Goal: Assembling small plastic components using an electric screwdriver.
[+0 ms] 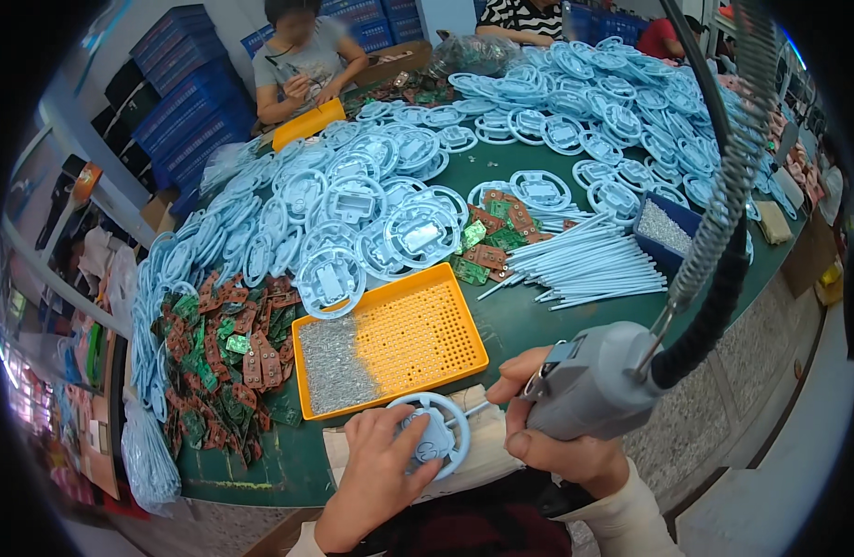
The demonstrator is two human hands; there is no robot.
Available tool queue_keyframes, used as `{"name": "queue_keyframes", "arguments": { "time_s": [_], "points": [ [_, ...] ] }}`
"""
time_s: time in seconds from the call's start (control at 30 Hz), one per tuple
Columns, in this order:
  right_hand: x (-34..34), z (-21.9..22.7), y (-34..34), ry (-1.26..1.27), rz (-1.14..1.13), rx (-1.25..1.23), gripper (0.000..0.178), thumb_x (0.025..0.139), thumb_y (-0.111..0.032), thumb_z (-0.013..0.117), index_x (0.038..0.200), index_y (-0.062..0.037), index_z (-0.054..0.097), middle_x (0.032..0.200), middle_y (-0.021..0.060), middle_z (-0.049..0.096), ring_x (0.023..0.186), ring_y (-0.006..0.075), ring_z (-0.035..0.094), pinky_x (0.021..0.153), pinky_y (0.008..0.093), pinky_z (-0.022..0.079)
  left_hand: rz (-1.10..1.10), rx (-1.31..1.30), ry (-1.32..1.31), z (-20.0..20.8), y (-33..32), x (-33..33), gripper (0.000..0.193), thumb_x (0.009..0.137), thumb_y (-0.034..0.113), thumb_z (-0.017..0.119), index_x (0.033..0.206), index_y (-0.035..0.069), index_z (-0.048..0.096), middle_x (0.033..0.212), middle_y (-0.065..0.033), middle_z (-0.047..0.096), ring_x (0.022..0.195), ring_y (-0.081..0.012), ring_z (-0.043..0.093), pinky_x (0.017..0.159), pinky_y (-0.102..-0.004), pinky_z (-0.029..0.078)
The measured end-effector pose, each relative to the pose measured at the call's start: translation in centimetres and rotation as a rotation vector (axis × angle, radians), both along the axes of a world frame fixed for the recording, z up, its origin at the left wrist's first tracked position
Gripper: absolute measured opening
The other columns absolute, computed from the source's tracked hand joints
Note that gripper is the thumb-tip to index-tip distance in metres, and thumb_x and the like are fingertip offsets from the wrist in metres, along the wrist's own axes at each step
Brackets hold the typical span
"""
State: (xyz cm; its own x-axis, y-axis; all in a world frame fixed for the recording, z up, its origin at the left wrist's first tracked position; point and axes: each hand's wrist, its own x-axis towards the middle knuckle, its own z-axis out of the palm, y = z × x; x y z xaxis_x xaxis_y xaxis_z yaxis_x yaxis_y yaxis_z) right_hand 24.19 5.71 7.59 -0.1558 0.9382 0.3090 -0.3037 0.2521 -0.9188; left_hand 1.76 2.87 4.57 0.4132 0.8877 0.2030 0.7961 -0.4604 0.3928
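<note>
A light-blue toy steering wheel [434, 440] lies on a pale pad [487, 444] at the table's near edge. My left hand [376, 464] is closed on its left side, thumb and fingers over the hub. In my right hand [575, 459] is a grey electric screwdriver [594, 381], hanging from a coiled spring [710, 213] with a black cable. A thin pale shaft [476, 408] runs from near my right fingertips to the wheel; whether it is the bit or a stick I cannot tell. Just beyond the wheel stands a yellow perforated tray [418, 320], its left part covered with small metal screws [329, 367].
Red and green circuit boards [232, 362] are heaped left of the tray. Light-blue wheels [353, 200] cover much of the green table [487, 167]. Pale-blue sticks [589, 265] and a dark-blue bin [664, 227] of small parts sit to the right. A person [306, 65] works across the table.
</note>
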Motion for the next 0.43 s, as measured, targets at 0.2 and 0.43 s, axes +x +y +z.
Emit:
{"name": "queue_keyframes", "arguments": {
  "time_s": [0.2, 0.43],
  "points": [
    [0.08, -0.09, -0.11, -0.008, -0.050, -0.052, 0.032, 0.066, -0.005, 0.078, 0.093, 0.0025, 0.064, 0.084, 0.0066, 0.067, 0.069, 0.0120, 0.063, 0.064, 0.0251, 0.049, 0.009, -0.007, -0.008, -0.31, 0.08, -0.06, 0.055, 0.062, 0.018, 0.082, 0.111, 0.004, 0.062, 0.113, -0.0130, 0.056, 0.102, -0.0311, 0.051, 0.090, -0.0432, 0.037],
    [0.06, -0.04, -0.14, -0.029, -0.057, -0.046, 0.031, 0.067, -0.006, 0.078, 0.094, 0.0024, 0.064, 0.084, 0.0062, 0.067, 0.069, 0.0159, 0.064, 0.064, 0.0260, 0.049, 0.054, -0.024, -0.015, -0.33, -0.19, 0.03, 0.053, 0.064, 0.020, 0.080, 0.112, 0.006, 0.062, 0.116, -0.0121, 0.055, 0.104, -0.0316, 0.050, 0.092, -0.0427, 0.036]
  ]
}}
